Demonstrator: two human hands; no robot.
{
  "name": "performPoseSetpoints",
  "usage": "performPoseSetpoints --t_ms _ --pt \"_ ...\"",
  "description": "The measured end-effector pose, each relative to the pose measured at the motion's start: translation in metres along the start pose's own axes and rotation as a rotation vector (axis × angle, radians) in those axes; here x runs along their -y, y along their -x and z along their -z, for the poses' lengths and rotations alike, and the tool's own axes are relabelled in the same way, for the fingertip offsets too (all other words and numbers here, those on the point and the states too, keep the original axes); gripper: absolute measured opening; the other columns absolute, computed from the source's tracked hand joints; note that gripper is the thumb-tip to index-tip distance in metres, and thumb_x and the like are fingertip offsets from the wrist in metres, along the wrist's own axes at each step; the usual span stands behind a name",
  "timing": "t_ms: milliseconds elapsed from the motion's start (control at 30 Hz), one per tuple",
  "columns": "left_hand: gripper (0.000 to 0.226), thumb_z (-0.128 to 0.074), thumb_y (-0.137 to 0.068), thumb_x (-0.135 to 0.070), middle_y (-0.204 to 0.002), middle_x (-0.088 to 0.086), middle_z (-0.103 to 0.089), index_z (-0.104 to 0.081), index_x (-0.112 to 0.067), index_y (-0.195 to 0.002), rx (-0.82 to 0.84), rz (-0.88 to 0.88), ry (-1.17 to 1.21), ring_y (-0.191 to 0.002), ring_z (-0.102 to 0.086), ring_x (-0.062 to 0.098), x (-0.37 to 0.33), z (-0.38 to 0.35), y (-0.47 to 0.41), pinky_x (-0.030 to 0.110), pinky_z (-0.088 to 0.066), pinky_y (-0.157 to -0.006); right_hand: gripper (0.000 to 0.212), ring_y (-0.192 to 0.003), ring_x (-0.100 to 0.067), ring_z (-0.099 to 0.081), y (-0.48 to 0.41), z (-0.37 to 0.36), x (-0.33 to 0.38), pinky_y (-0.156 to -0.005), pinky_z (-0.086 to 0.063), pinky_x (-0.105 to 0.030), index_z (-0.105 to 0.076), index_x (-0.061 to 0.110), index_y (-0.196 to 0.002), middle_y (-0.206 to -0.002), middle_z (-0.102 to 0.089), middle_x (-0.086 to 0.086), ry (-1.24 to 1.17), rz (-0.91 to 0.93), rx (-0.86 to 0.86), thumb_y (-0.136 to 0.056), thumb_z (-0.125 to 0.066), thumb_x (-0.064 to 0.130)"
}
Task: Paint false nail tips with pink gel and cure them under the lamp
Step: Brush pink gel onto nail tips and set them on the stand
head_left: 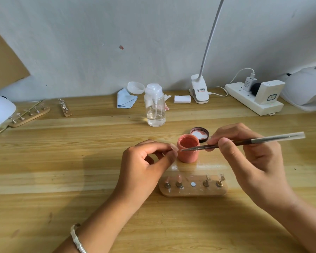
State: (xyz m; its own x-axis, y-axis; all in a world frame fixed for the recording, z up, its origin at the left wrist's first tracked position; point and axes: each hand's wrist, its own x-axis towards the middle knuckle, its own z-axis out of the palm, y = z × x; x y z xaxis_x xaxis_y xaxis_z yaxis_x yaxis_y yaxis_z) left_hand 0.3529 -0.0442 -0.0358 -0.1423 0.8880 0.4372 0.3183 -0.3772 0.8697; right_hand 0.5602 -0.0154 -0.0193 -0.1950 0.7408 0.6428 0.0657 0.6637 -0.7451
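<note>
**A:** Which step did we have in hand?

**B:** Coating. Our left hand (144, 161) pinched one false nail tip (174, 148) between thumb and forefinger, raised off the table (62, 161) and just left of the open jar of pink gel (188, 152). The tip was small and partly hidden, so we could not tell whether it sat on a peg.

**A:** And the tool?

**B:** Our right hand (248, 156) gripped the brush (244, 141) pen-fashion, fingers curled round the shaft. The bristle end lay just beside the pinched tip, in front of the jar's mouth.

**A:** How far along did we judge the set?

**B:** On the wooden holder (193, 192) nearest us, the two tips at the left end looked pink, the middle seat stood vacant, and the two at the right end looked clear. We judged the held tip to be the third of five.

**A:** What did the next move call for?

**B:** A thin, even stroke along the tip, fingers kept off the wet face, then reseating it in the vacant seat. The white curing lamp (305, 86) stood at the table's far right, well apart from the holder. We judged curing not yet begun.
</note>
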Motion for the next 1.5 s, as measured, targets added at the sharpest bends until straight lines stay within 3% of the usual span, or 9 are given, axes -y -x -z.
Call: performPoseSetpoints --t_ms 167,300,467,667,900,1200,1367,1500 --pt "0.019 -0.081 -0.078 -0.006 -0.082 -0.008 -0.075 -0.079 -0.023 -0.084 0.01 0.012 -0.012 -0.077 -0.069 0.014 -0.0013 -0.0002 0.0 0.032 -0.051 -0.059 0.02 -0.098 -0.022 -0.069 -0.0011 -0.0029 0.0019 -0.084 -0.051 -0.024 -0.072 0.014 -0.102 -0.099 -0.071 -0.002 0.026 0.038 0.043 -0.098 -0.056 0.025" --pt "0.021 -0.081 -0.077 -0.006 -0.08 -0.01 -0.074 -0.078 -0.026 -0.083 0.014 0.005 -0.03 -0.075 -0.068 0.014 -0.0024 0.0003 0.0002 0.024 -0.049 -0.058 0.017 -0.1 -0.018 -0.068 0.0001 -0.0046 0.0023 -0.085 -0.049 -0.019 -0.072 0.019 -0.102 -0.1 -0.069 0.004 0.046 0.042 0.078 -0.097 -0.057 0.026" --pt "0.017 -0.081 -0.078 -0.006 -0.081 -0.008 -0.074 -0.079 -0.022 -0.084 0.012 0.012 -0.033 -0.074 -0.068 0.016 -0.0015 0.0003 0.0006 0.028 -0.051 -0.059 0.02 -0.09 -0.022 -0.068 0.0 -0.0005 0.0021 -0.08 -0.049 -0.024 -0.072 0.013 -0.09 -0.092 -0.067 -0.005 0.049 0.048 0.021 -0.094 -0.056 0.024" --pt "0.02 -0.081 -0.076 -0.004 -0.077 -0.008 -0.073 -0.079 -0.024 -0.081 0.013 -0.005 -0.046 -0.07 -0.066 0.013 -0.0034 0.0009 0.0006 0.015 -0.046 -0.059 0.018 -0.101 -0.019 -0.067 0.0002 -0.0045 0.0033 -0.086 -0.048 -0.019 -0.071 0.015 -0.103 -0.1 -0.068 0.001 0.069 0.076 0.077 -0.097 -0.056 0.024" --pt "0.014 -0.081 -0.077 -0.002 -0.073 -0.003 -0.072 -0.079 -0.016 -0.079 0.006 0.0 -0.06 -0.068 -0.065 0.017 -0.002 -0.0016 -0.0014 0.02 -0.045 -0.059 0.017 -0.093 -0.021 -0.067 0.0 -0.0012 0.0031 -0.081 -0.049 -0.025 -0.072 0.016 -0.09 -0.093 -0.066 -0.002 0.077 0.09 0.045 -0.094 -0.056 0.022" --pt "0.02 -0.08 -0.075 0.002 -0.073 -0.004 -0.072 -0.079 -0.018 -0.076 -0.001 0.003 -0.06 -0.067 -0.064 0.015 -0.0026 -0.0009 -0.0006 0.019 -0.045 -0.057 0.016 -0.103 -0.015 -0.066 0.0005 -0.004 0.0045 -0.088 -0.046 -0.018 -0.072 0.018 -0.099 -0.101 -0.066 0.01 0.111 0.129 0.104 -0.096 -0.057 0.023" --pt "0.016 -0.08 -0.077 -0.001 -0.072 -0.004 -0.072 -0.079 -0.016 -0.077 0.007 -0.006 -0.069 -0.066 -0.064 0.014 -0.0025 -0.0012 -0.0005 0.017 -0.043 -0.057 0.017 -0.095 -0.02 -0.066 0.0007 -0.001 0.0031 -0.084 -0.048 -0.024 -0.072 0.014 -0.09 -0.094 -0.065 0.0 0.104 0.129 0.048 -0.093 -0.057 0.02" --pt "0.029 -0.079 -0.074 0.003 -0.071 -0.007 -0.071 -0.077 -0.027 -0.074 0.003 -0.007 -0.065 -0.064 -0.062 0.009 -0.004 -0.0015 -0.0005 0.014 -0.042 -0.057 0.015 -0.1 -0.014 -0.066 0.0001 -0.0032 0.0052 -0.086 -0.047 -0.017 -0.071 0.017 -0.099 -0.101 -0.066 0.007 0.125 0.15 0.074 -0.096 -0.057 0.022"
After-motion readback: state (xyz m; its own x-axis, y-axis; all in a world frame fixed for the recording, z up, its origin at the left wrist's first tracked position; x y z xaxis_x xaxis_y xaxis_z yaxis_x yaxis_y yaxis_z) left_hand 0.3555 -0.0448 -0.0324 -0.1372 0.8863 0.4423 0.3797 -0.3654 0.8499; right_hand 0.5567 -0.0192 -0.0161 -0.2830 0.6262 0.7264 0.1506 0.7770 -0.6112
